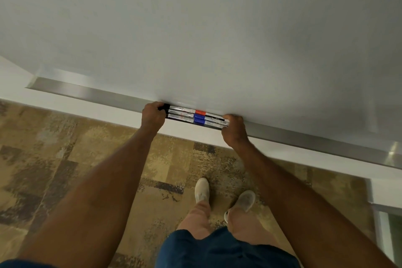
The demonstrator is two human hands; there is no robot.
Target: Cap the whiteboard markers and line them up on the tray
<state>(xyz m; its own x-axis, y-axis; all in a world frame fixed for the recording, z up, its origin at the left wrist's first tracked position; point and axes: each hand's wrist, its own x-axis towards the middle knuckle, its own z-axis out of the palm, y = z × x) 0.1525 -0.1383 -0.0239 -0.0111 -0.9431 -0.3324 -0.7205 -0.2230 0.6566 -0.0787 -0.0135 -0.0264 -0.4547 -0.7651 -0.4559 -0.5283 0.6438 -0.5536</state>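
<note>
Several whiteboard markers (196, 116) lie side by side in rows on the metal tray (91, 93) under the whiteboard (195, 28). A red cap (200, 112) and two blue caps (199, 119) show in the middle of the bunch, and a black cap (166, 106) shows at the left end. My left hand (152, 116) presses against the left ends of the markers, fingers curled around them. My right hand (233, 129) presses on the right ends and hides them. The marker ends under both hands are out of sight.
The tray runs on to the right (326, 141) along the whiteboard's lower edge. Below it are a white wall strip and patterned brown carpet (65, 159). My feet in light shoes (202, 189) stand close to the wall. A door frame (378, 202) is at the right.
</note>
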